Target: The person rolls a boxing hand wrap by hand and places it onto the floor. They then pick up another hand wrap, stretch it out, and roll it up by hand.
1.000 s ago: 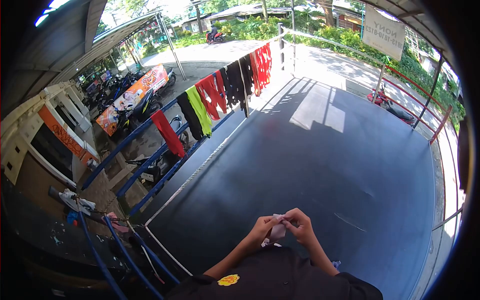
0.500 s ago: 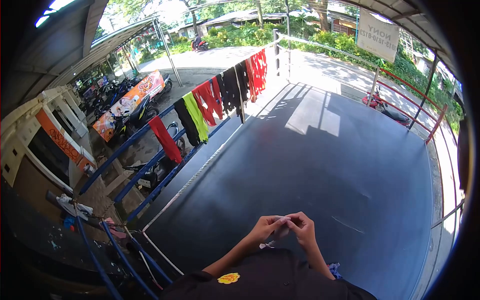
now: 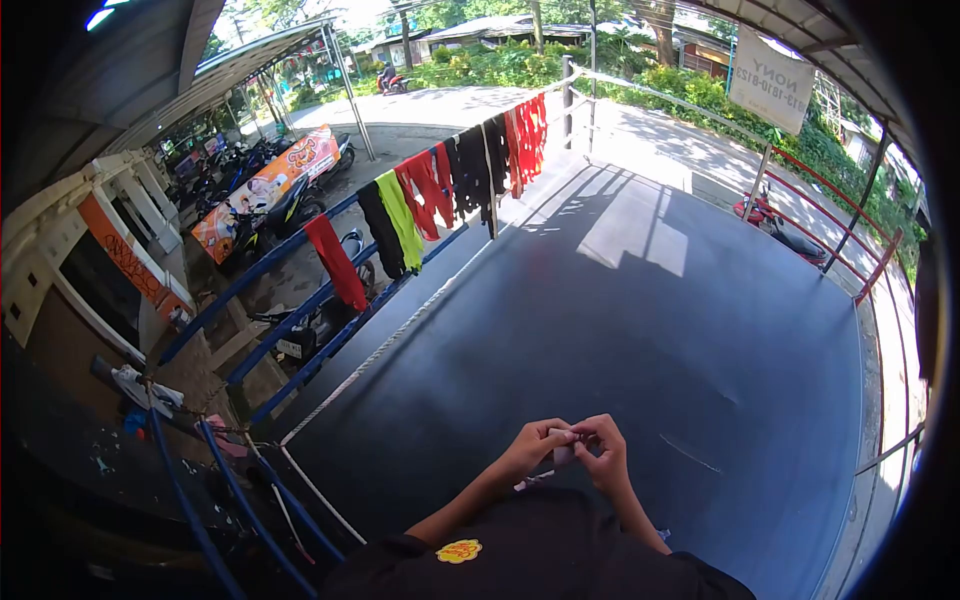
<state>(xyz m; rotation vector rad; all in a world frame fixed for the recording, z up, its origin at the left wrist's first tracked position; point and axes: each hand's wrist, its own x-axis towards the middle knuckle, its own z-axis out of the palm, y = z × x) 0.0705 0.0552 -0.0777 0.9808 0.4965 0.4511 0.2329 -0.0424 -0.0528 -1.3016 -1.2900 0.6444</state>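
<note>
Close in front of my dark shirt, my left hand point(image 3: 535, 445) pinches the edge of a small pale pinkish cloth point(image 3: 563, 455). From the other side my right hand point(image 3: 604, 450) grips the same cloth, its fingertips nearly touching those of my left hand. Part of the cloth hangs between the two hands. A pale strip point(image 3: 534, 480) shows just below them, near the shirt. Fingers cover much of the cloth, so its full shape is hidden.
Under my hands spreads a dark ring mat point(image 3: 600, 330), bordered by a white rope point(image 3: 385, 345). Red, black and yellow-green wraps point(image 3: 398, 220) hang over blue ropes at the left. Beyond stand parked motorcycles point(image 3: 290, 210), and a rider point(image 3: 388, 76) is on the road.
Both hands stay close together on the cloth, with their fingers shifted; more of it shows between them than half a second ago. The rider has moved left along the road since the first frame.
</note>
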